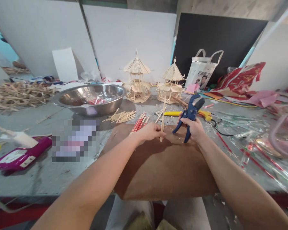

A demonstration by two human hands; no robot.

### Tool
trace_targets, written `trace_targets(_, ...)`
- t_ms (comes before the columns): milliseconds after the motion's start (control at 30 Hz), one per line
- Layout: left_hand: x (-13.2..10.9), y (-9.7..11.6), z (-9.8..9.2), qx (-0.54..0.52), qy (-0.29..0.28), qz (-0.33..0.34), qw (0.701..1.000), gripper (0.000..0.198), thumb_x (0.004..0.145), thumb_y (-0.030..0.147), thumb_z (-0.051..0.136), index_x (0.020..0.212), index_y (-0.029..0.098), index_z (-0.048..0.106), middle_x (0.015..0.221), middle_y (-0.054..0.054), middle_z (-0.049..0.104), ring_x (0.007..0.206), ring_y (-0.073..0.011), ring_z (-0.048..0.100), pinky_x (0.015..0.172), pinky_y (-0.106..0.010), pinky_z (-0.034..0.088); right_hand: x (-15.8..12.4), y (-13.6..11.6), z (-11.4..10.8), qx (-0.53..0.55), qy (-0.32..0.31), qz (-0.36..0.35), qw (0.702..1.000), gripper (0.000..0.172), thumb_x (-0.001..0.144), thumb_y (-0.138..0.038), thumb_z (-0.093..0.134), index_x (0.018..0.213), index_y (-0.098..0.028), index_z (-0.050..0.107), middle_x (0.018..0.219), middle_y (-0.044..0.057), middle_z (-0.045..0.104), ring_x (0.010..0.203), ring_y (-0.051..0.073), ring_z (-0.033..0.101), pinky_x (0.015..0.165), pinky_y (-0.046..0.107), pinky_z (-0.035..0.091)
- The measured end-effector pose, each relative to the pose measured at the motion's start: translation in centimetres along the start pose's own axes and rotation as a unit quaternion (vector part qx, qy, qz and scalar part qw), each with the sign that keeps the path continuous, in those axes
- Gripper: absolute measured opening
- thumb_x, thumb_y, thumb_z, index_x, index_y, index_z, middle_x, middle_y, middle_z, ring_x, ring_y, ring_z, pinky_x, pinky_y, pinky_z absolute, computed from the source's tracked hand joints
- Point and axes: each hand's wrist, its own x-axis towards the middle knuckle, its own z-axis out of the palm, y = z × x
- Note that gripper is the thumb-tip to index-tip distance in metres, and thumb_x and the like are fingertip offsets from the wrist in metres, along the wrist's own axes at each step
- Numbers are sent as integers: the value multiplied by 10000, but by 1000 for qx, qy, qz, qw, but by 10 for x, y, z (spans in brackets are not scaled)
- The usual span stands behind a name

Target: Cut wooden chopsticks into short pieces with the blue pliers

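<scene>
Upright between the fingers of my left hand (151, 131) are a few thin wooden sticks (163, 116), their lower ends close to the brown board (168, 169). My right hand (194, 127) is wrapped round a dark blue hand cutter (191, 110), its jaws pointing up and its handles spread. Cutter and sticks are apart. Just behind my left hand lie several chopsticks with red printed ends (139, 123). A pile of short cut sticks (122, 116) rests beyond the board's far edge.
Two stick-built pagoda models (137, 86) stand at the back. A steel basin (86, 110) holds plastic-wrapped items. On the left are a purple power strip (36, 150) and a stick heap (21, 95). Plastic wrappers (244, 134) litter the right side, near a yellow-handled tool (206, 114).
</scene>
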Motion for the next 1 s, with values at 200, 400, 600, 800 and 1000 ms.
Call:
trace_targets(200, -6, 4, -6, -129, -65, -30, 989, 247, 627, 344, 592, 700, 108, 594, 653, -13, 608, 607, -107, 562, 629, -236, 438, 8, 5, -19, -396, 0, -161, 904, 164, 603, -233, 503, 743, -171, 562, 658, 9, 554, 637, 164, 517, 625, 298, 409)
trace_targets(400, -10, 9, -8, -154, -84, -47, 983, 258, 610, 345, 619, 706, 106, 601, 668, -19, 622, 625, -105, 571, 650, -241, 437, 5, 6, -19, -539, -97, -250, 798, 322, 636, -200, 455, 944, -158, 538, 855, 70, 581, 784, 204, 531, 709, 310, 407)
trace_targets(600, -10, 9, -9, -144, -138, -51, 979, 285, 618, 374, 612, 767, 132, 603, 679, -20, 627, 600, -102, 574, 554, -204, 430, 3, 8, -16, -536, -146, -275, 784, 381, 636, -193, 470, 1013, -146, 500, 954, 88, 561, 881, 208, 512, 783, 316, 396)
trace_targets(800, -10, 4, -10, -156, -143, -41, 977, 294, 623, 381, 608, 796, 144, 599, 707, -23, 630, 626, -98, 578, 544, -185, 420, 1, 7, -14, -557, -184, -262, 766, 391, 623, -178, 472, 1013, -171, 494, 972, 76, 550, 895, 214, 500, 782, 328, 399)
trace_targets(1000, -6, 2, -7, -125, -85, -9, 988, 295, 623, 371, 598, 794, 131, 614, 704, -24, 625, 635, -99, 563, 591, -203, 419, 1, 7, -14, -575, -179, -238, 762, 458, 615, -179, 483, 1072, -192, 465, 1029, 77, 532, 937, 227, 487, 791, 347, 393)
